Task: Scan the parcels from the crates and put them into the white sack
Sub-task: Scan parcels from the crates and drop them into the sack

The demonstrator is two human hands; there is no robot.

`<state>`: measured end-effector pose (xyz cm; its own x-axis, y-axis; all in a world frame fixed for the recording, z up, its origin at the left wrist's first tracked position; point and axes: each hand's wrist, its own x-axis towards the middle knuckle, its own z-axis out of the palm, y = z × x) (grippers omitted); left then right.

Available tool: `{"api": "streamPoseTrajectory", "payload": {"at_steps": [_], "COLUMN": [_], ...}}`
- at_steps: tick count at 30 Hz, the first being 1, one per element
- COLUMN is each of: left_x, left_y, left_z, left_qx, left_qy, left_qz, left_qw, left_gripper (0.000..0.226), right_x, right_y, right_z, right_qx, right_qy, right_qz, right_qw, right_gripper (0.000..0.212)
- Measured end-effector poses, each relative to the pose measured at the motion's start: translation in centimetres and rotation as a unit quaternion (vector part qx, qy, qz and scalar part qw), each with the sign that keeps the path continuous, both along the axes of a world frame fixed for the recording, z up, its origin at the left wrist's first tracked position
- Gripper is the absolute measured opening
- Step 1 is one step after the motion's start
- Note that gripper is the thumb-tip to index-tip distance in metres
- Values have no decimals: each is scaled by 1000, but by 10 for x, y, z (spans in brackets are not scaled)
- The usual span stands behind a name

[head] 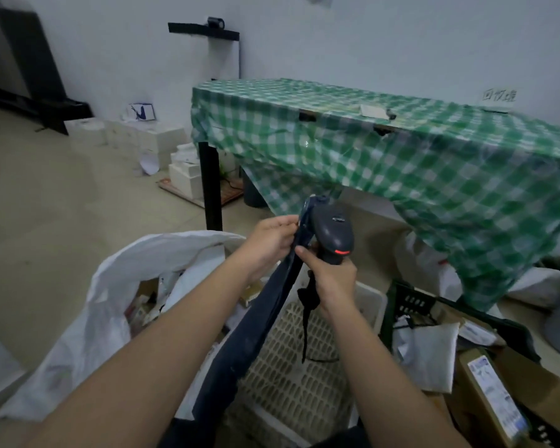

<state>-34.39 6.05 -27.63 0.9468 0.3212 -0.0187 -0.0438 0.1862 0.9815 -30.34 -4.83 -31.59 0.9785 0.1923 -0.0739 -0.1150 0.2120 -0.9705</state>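
Note:
My left hand (270, 242) pinches the top of a long dark plastic parcel (249, 331) that hangs down in front of me over a white crate (374, 302). My right hand (332, 279) grips the handle of a dark handheld scanner (333, 229), its head close beside the parcel's upper end and a red light showing on it. A black strap dangles from the scanner handle. The white sack (110, 302) stands open at the left with several parcels inside.
A dark green crate (404, 299) at the right holds white bags and cardboard boxes. A table under a green checked cloth (401, 150) stands behind, its black leg (210, 185) near the sack. White boxes lie on the floor by the wall.

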Motion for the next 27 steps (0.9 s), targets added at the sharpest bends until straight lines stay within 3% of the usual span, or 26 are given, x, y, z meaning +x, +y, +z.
{"api": "streamPoseTrajectory", "payload": {"at_steps": [4, 8, 11, 14, 16, 20, 24, 27], "left_x": [5, 9, 9, 14, 18, 27, 29, 30], "left_y": [8, 15, 17, 15, 14, 19, 19, 14], "left_z": [-28, -72, -112, -138, -140, -124, -108, -102], "left_qx": [-26, 225, 301, 359, 350, 234, 123, 31], "left_qy": [16, 90, 129, 140, 127, 85, 57, 46], "left_qz": [-25, -30, -78, 14, 83, 175, 239, 229], "left_qw": [999, 970, 942, 923, 925, 953, 961, 972], "left_gripper": [26, 31, 27, 25, 23, 20, 20, 14], "right_x": [18, 41, 56, 60, 57, 49, 38, 28], "right_y": [1, -9, -15, -17, -19, -20, -12, -4], "right_z": [-25, -44, -58, -73, -84, -97, -92, -90], "right_qx": [-11, -35, -50, -44, -30, -23, -22, -37], "right_qy": [30, 35, 27, 16, 14, 35, 28, 8], "right_qz": [-49, -66, -78, -82, -92, -41, 37, 86], "right_qw": [998, 997, 995, 996, 995, 998, 999, 996], "right_gripper": [34, 32, 35, 33, 30, 13, 16, 21]}}
